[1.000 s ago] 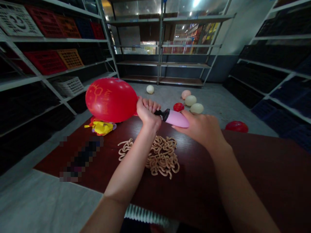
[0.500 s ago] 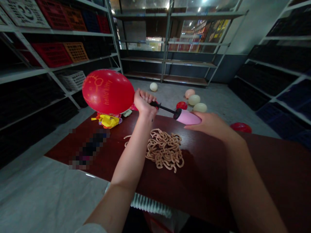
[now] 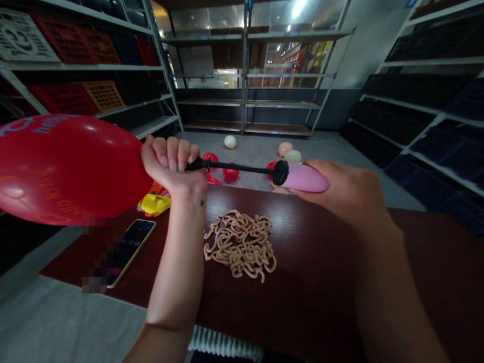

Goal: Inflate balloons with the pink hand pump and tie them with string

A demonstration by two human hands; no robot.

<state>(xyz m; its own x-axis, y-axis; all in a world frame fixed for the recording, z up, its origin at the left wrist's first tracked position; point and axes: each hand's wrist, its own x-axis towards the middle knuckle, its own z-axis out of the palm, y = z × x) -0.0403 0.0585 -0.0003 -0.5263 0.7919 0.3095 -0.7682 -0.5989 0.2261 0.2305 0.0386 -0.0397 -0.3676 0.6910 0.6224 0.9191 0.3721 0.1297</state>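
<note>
A large red balloon (image 3: 75, 171) with printed lettering reaches out of view at the left. My left hand (image 3: 174, 164) is closed around the balloon's neck and the black nozzle end of a hand balloon pump (image 3: 306, 177); the neck itself is hidden by the fingers. From there the pump's black rod runs level to its pink barrel, which my right hand (image 3: 344, 186) grips at the far end. Under the pump, a heap of tan cord-like strands (image 3: 242, 244) lies on the dark brown table (image 3: 310, 282).
Left on the table are a phone (image 3: 132, 247) and a small pile of uninflated balloons with a yellow one (image 3: 155, 204) in front. Red balloons (image 3: 230, 173) and pale balloons (image 3: 230, 141) lie on the floor beyond. Shelves with crates (image 3: 102, 96) flank the room.
The red balloon has grown larger and moved left with my left hand. More of the pump's rod shows between my hands. The camera view has shifted too.
</note>
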